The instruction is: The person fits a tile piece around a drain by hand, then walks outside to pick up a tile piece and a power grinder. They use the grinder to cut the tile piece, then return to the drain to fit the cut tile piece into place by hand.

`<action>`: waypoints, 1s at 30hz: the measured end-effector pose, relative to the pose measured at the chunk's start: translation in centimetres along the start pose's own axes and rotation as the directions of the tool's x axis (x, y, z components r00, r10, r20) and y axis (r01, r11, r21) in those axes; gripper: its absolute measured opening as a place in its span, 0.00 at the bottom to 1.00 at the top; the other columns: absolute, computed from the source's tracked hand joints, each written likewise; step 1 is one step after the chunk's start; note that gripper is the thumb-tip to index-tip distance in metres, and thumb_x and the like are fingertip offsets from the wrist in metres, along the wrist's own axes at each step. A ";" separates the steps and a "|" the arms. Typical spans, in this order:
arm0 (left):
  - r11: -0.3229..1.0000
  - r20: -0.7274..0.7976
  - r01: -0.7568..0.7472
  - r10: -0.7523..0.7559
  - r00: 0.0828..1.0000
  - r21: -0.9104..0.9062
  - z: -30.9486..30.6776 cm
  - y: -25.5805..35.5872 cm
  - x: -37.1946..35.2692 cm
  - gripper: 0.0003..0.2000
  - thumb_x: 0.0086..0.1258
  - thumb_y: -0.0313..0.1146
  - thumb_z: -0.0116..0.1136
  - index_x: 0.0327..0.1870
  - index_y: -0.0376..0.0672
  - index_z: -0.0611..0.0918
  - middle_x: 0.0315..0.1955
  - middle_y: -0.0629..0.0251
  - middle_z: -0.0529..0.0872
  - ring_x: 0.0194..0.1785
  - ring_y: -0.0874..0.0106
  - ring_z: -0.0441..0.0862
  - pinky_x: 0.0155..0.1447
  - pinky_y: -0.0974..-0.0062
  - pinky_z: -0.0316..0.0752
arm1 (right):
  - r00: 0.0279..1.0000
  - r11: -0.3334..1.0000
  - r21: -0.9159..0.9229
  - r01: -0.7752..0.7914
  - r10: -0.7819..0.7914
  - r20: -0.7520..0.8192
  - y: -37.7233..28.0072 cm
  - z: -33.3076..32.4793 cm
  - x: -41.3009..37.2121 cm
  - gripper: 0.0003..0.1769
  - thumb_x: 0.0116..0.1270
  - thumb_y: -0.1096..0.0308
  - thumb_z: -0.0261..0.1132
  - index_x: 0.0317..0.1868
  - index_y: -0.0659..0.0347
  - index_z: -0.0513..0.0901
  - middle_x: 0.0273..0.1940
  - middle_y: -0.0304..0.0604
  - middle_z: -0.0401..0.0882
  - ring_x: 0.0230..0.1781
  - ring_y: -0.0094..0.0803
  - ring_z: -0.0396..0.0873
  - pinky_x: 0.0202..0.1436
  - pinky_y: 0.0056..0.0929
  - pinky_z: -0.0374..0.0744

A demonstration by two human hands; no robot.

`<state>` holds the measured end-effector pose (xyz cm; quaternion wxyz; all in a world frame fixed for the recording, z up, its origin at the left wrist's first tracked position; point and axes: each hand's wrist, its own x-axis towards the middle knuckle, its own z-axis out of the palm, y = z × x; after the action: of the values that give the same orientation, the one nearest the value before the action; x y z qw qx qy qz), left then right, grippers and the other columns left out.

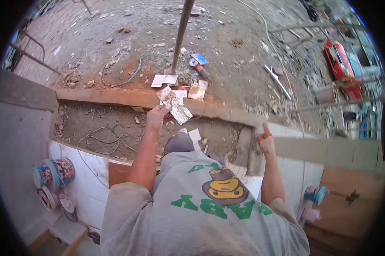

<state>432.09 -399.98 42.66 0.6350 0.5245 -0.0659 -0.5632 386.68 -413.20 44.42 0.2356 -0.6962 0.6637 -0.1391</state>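
Left hand: our left hand (159,117) is closed in a pinch, thumb and fingers gripping the near end of a tile (181,113).
Tile: in that grip, over the ledge and trench in front of us, tilted, its honeycomb-patterned face toward us. A brown-stained tile (166,94) overlaps its far end; we cannot tell whether it is gripped too.
Right hand: our right hand (266,141) is out to the right by the ledge's end, index finger extended, the others curled; we cannot tell whether they hold anything.
Ledge: a long brown ledge (111,97) crosses ahead of us, with the trench (79,119) on our side.
Beyond ledge: two pale tiles (164,80) lie near the foot of a pole (181,40), a red-and-dark tool (199,68) just right of it.
Trench: a thin cable (99,137) lies looped on the dirt.
Lower left: patterned buckets (63,169) stand close together.
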 end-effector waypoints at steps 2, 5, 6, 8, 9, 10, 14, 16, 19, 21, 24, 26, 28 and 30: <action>0.997 -0.019 -0.070 0.070 0.997 -0.010 2.6 1.3 5.6 0.09 0.71 0.33 0.57 0.47 0.39 0.79 0.38 0.64 0.86 0.38 0.73 0.86 0.46 0.72 0.82 | 0.987 0.968 0.240 0.073 -0.105 0.124 -4.0 -0.2 6.0 0.23 0.61 0.65 0.65 0.56 0.64 0.80 0.32 0.48 0.85 0.33 0.34 0.82 0.40 0.33 0.79; 0.998 -0.034 -0.061 0.061 0.998 -0.008 5.4 1.5 11.7 0.12 0.72 0.33 0.56 0.52 0.40 0.78 0.41 0.64 0.86 0.40 0.73 0.85 0.47 0.73 0.81 | 0.982 0.996 0.083 0.016 -0.031 0.187 -0.6 -1.7 14.9 0.20 0.61 0.65 0.66 0.53 0.65 0.82 0.33 0.49 0.86 0.36 0.35 0.84 0.42 0.32 0.80; 0.996 -0.068 -0.075 0.071 0.995 -0.053 7.4 2.2 12.8 0.09 0.71 0.33 0.57 0.48 0.40 0.79 0.39 0.65 0.86 0.39 0.74 0.85 0.48 0.74 0.81 | 0.981 1.000 0.017 -0.019 0.016 0.191 2.1 -2.1 18.0 0.16 0.61 0.63 0.67 0.44 0.66 0.85 0.32 0.49 0.85 0.33 0.33 0.84 0.38 0.30 0.80; 0.987 -0.162 -0.108 0.088 0.983 -0.121 9.6 2.5 15.3 0.07 0.70 0.32 0.58 0.45 0.41 0.80 0.35 0.67 0.86 0.36 0.75 0.84 0.47 0.75 0.80 | 0.921 0.972 -0.086 -0.217 0.233 0.313 5.4 -4.3 24.5 0.12 0.61 0.63 0.66 0.34 0.66 0.85 0.32 0.48 0.86 0.28 0.31 0.84 0.32 0.30 0.79; 0.980 -0.205 -0.130 0.097 0.974 -0.150 10.3 2.5 16.6 0.07 0.70 0.32 0.58 0.45 0.41 0.80 0.35 0.67 0.86 0.36 0.75 0.84 0.47 0.75 0.80 | 0.928 0.968 -0.129 -0.213 0.242 0.283 6.0 -5.5 27.7 0.12 0.60 0.64 0.65 0.35 0.65 0.84 0.31 0.47 0.86 0.26 0.31 0.83 0.29 0.31 0.79; 0.971 -0.254 -0.170 0.123 0.959 -0.170 11.0 2.3 17.7 0.07 0.70 0.32 0.58 0.45 0.41 0.80 0.35 0.68 0.85 0.36 0.75 0.84 0.47 0.76 0.80 | 0.936 0.964 -0.168 -0.207 0.245 0.254 6.3 -6.1 30.7 0.11 0.60 0.64 0.65 0.36 0.65 0.83 0.31 0.46 0.86 0.24 0.31 0.83 0.27 0.32 0.79; 0.906 -0.505 -0.352 0.197 0.841 -0.234 12.1 -2.6 23.8 0.07 0.70 0.32 0.60 0.42 0.39 0.82 0.34 0.69 0.84 0.32 0.80 0.80 0.43 0.79 0.77 | 0.928 0.964 -0.265 -0.012 0.110 0.357 5.6 -4.0 47.8 0.15 0.58 0.65 0.65 0.44 0.62 0.82 0.33 0.49 0.85 0.27 0.32 0.84 0.30 0.34 0.80; 0.919 -0.687 -0.392 0.257 0.680 -0.045 11.8 -6.7 27.5 0.09 0.71 0.33 0.60 0.42 0.35 0.82 0.34 0.69 0.83 0.32 0.82 0.77 0.38 0.81 0.72 | 0.829 0.911 -0.381 0.158 0.087 0.552 7.4 3.2 60.5 0.21 0.57 0.64 0.67 0.51 0.62 0.82 0.39 0.53 0.85 0.36 0.40 0.85 0.40 0.38 0.83; 0.899 -0.894 -0.426 0.103 0.437 -0.104 13.7 -16.0 32.3 0.11 0.71 0.33 0.60 0.45 0.33 0.82 0.34 0.69 0.83 0.35 0.81 0.78 0.37 0.81 0.72 | 0.259 0.328 -0.152 0.932 -0.314 0.914 8.3 17.2 76.6 0.27 0.58 0.54 0.68 0.51 0.66 0.82 0.45 0.59 0.85 0.46 0.50 0.85 0.53 0.41 0.80; 0.888 -0.911 -0.410 -0.024 0.411 -0.208 15.5 -23.4 35.6 0.10 0.71 0.34 0.59 0.45 0.36 0.82 0.32 0.72 0.82 0.34 0.82 0.76 0.37 0.82 0.70 | 0.579 0.504 -0.483 0.716 -0.042 0.814 0.0 23.3 73.5 0.26 0.60 0.49 0.65 0.44 0.66 0.85 0.43 0.58 0.85 0.49 0.52 0.83 0.56 0.42 0.78; 0.877 -0.927 -0.399 -0.124 0.353 -0.269 15.5 -31.5 39.1 0.09 0.71 0.35 0.59 0.44 0.40 0.83 0.31 0.74 0.82 0.31 0.84 0.75 0.35 0.84 0.68 | 0.466 0.669 -0.351 0.655 0.009 0.885 0.3 36.8 75.1 0.28 0.62 0.44 0.62 0.44 0.64 0.86 0.43 0.58 0.85 0.50 0.51 0.82 0.57 0.41 0.77; 0.872 -0.927 -0.388 -0.169 0.336 -0.299 13.5 -36.4 41.3 0.09 0.71 0.35 0.59 0.44 0.40 0.83 0.32 0.74 0.82 0.31 0.84 0.76 0.35 0.84 0.68 | 0.364 0.660 -0.256 0.706 -0.028 0.931 0.2 44.1 72.3 0.30 0.62 0.42 0.61 0.47 0.62 0.85 0.44 0.57 0.85 0.49 0.49 0.83 0.55 0.42 0.77; 0.931 -0.937 -0.273 -0.153 0.313 -0.244 11.3 -41.4 43.0 0.10 0.72 0.35 0.59 0.45 0.39 0.83 0.33 0.73 0.82 0.33 0.83 0.77 0.36 0.84 0.69 | 0.308 0.722 -0.138 0.677 -0.108 0.945 4.6 54.2 72.7 0.27 0.64 0.45 0.65 0.43 0.65 0.83 0.31 0.45 0.81 0.31 0.34 0.80 0.38 0.32 0.81; 0.929 -0.949 -0.287 -0.154 0.275 -0.234 9.5 -43.9 44.9 0.08 0.72 0.35 0.59 0.42 0.40 0.82 0.31 0.73 0.82 0.32 0.83 0.77 0.36 0.84 0.68 | 0.409 0.857 -0.181 0.482 -0.038 0.912 5.3 60.5 72.0 0.34 0.61 0.38 0.66 0.48 0.64 0.82 0.36 0.46 0.81 0.34 0.36 0.80 0.40 0.36 0.82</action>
<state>413.31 -432.70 -8.47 0.6535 0.6264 0.4111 -0.1076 418.59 -475.82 -18.31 0.3647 -0.7940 0.3345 0.3531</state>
